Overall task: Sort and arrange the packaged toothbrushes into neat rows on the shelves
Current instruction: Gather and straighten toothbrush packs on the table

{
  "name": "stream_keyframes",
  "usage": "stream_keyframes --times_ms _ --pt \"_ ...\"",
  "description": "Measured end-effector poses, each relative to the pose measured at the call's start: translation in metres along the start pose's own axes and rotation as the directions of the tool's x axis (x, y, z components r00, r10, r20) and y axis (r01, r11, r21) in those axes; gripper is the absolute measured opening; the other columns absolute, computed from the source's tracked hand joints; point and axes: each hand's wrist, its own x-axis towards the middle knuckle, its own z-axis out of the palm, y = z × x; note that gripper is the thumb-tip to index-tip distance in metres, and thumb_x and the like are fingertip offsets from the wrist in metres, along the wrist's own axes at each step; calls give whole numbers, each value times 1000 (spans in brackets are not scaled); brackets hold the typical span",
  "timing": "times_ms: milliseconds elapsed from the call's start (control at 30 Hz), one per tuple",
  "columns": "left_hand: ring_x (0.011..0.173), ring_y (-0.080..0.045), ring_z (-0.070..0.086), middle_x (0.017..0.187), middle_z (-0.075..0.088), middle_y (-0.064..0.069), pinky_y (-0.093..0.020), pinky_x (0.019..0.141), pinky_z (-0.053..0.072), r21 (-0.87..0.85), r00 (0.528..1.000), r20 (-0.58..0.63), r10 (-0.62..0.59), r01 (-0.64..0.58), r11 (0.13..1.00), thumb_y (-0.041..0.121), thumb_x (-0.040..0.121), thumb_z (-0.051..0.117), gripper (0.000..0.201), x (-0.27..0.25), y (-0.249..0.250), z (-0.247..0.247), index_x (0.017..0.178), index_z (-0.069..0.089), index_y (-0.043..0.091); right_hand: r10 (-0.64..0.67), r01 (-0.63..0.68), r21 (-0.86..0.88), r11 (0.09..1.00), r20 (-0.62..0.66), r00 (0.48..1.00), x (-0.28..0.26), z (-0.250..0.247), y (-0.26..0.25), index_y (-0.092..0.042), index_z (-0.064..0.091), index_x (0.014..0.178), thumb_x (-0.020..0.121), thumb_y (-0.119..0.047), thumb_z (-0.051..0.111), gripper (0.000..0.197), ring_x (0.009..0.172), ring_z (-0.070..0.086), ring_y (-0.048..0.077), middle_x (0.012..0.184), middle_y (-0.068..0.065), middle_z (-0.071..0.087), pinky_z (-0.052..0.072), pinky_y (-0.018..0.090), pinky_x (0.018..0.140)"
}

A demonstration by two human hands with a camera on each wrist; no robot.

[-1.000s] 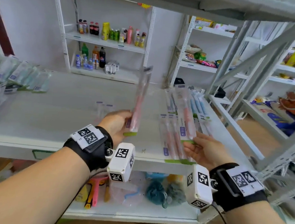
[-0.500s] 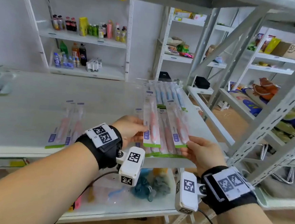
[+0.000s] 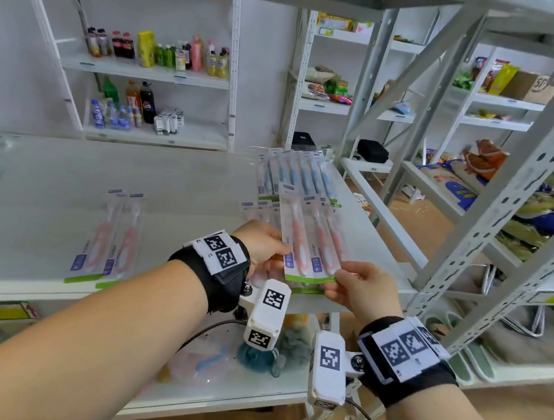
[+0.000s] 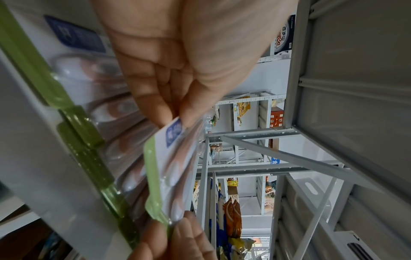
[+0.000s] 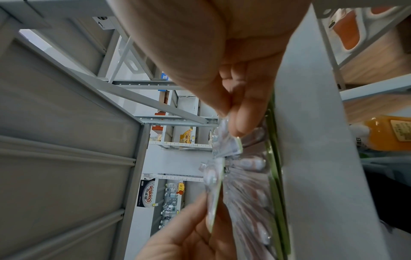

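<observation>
Two hands share one small bundle: our left hand (image 3: 263,245) pinches the left lower corner of the pink toothbrushes in clear blister packs with green bottom strips (image 3: 309,242), and our right hand (image 3: 359,289) pinches the right lower corner, thumbs on top and fingers (image 4: 155,112) curled beneath. From the left wrist view the thumb and forefinger close on the blue label patch; from the right wrist view the thumb and fingers nip the clear plastic edge. How many packs sit in the bundle we cannot count surely; three seem to overlap.

We judge the step in hand to be squaring this bundle before laying it down. It hangs just above the front edge of the white shelf (image 3: 188,183), over the row of pink packs already lying there (image 3: 262,208). Next we would need to lower it flat, green strips level with the front edge, and set each pack beside its neighbour, not on top.

The long axis of the held packs runs away from our fingers, green ends nearest us, brush heads pointing to the back of the shelf and tilted slightly left.

Beyond the fingertips lies a row of blue toothbrush packs (image 3: 301,178), pointing the same way. Well off to the left of our left hand rest two more pink packs (image 3: 111,240).
</observation>
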Motion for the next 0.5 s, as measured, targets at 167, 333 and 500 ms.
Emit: stream_keyframes --times_ms 167,333,500 --pt "79 -30 68 93 69 -21 -42 77 56 29 1000 11 -11 11 1000 -1 90 54 11 3 2 12 97 63 -1 23 -23 14 1000 -40 999 0 -1 2 -2 52 88 90 2 56 6 45 63 16 74 21 63 53 22 44" --pt "81 -31 70 89 72 -19 -56 87 51 62 1000 10 -22 21 998 -1 88 56 13 7 3 18 84 65 8 10 -13 -47 999 -60 998 2 -3 6 -1 53 90 89 -4 60 8 47 64 19 70 20 65 56 27 46" --pt "82 -31 71 88 73 -17 -61 88 48 112 1000 13 -12 10 994 -2 86 57 16 12 2 20 86 67 11 -46 39 -143 989 -46 998 5 -10 8 -4 53 79 85 -6 65 14 38 58 14 60 14 63 46 22 36"
